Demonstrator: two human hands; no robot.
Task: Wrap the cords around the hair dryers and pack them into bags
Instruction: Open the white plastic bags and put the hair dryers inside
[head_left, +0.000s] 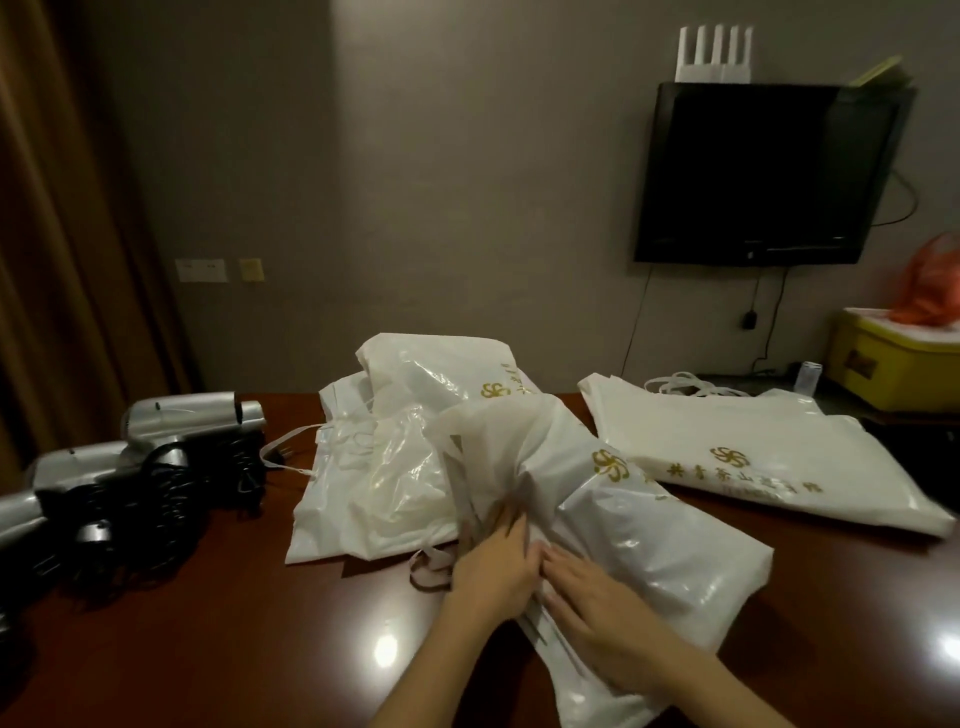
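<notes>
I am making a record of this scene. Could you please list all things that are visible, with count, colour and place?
hair dryers: at least three, silver with black cords, left on the table
filled bags: several, white with gold logo, piled mid-table
flat bags: a stack, white, right on the table
table: one, dark reddish wood
TV: one, black, on the wall
router: one, white, on top of the TV
box: one, yellow, far right
orange bag: one, on the box
curtain: brown, left
left hand: fingers on the nearest bag
right hand: flat on the same bag
</notes>
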